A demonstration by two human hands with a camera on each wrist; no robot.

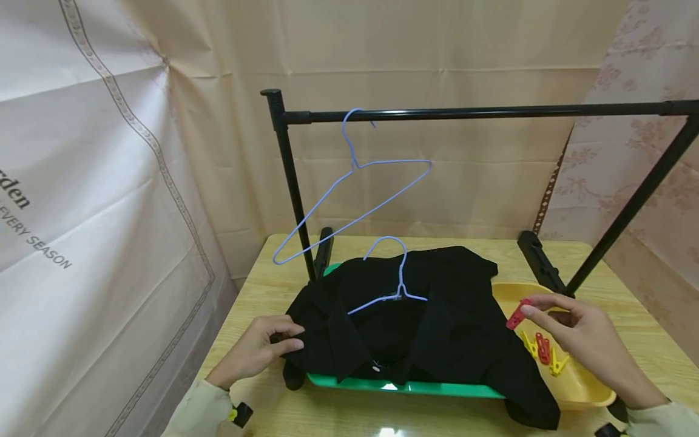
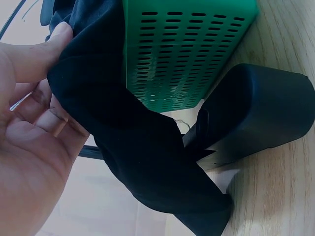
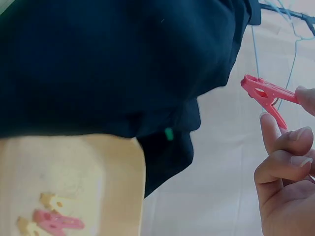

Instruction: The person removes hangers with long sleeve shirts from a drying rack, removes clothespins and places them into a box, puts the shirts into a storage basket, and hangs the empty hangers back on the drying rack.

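A black shirt with a collar lies draped over the green basket. Inside its neck sits a blue hanger, whose hook stands up out of the collar. My left hand pinches the shirt's left edge, thumb on the near side and fingers behind the cloth in the left wrist view. Between thumb and fingers of my right hand is a red clothespin, held beside the shirt's right shoulder. Its jaws point toward the shirt and grip nothing.
A yellow tray at the right holds several red and yellow clothespins. Behind the shirt rises a black rack; a second blue hanger hangs from its bar. Rack feet stand on the wooden table.
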